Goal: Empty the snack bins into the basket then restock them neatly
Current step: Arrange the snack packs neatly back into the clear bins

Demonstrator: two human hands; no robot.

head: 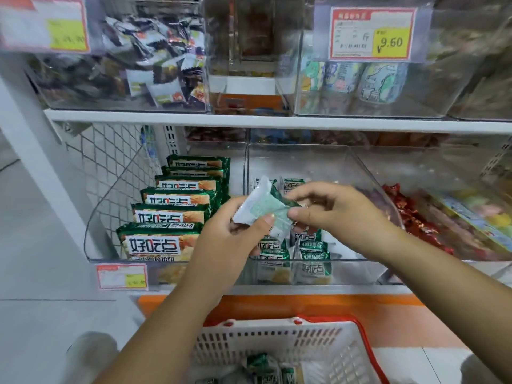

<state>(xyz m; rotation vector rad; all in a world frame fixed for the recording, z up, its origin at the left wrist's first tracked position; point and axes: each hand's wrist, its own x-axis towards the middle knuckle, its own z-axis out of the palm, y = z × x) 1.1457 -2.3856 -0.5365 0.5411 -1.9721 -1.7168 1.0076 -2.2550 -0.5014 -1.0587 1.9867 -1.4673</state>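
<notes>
My left hand [221, 234] grips a small white-and-green snack packet [256, 207] above the front of the middle clear bin [343, 167]. My right hand [327, 209] pinches the packet's green right end from the other side. Inside that bin, several small green-and-white packets [313, 250] stand in rows near the front wall. The left bin [97, 212] holds a neat row of larger green cookie packs [169, 217]. Below, a white basket with a red rim [277, 345] holds a few of the small packets [266, 367].
A bin of red-wrapped candies [415, 217] sits to the right. The upper shelf [277, 120] carries clear bins of mixed snacks [155, 59] and price tags [371, 33]. An orange base strip [332, 303] runs under the lower shelf. A white post [33, 162] stands at the left.
</notes>
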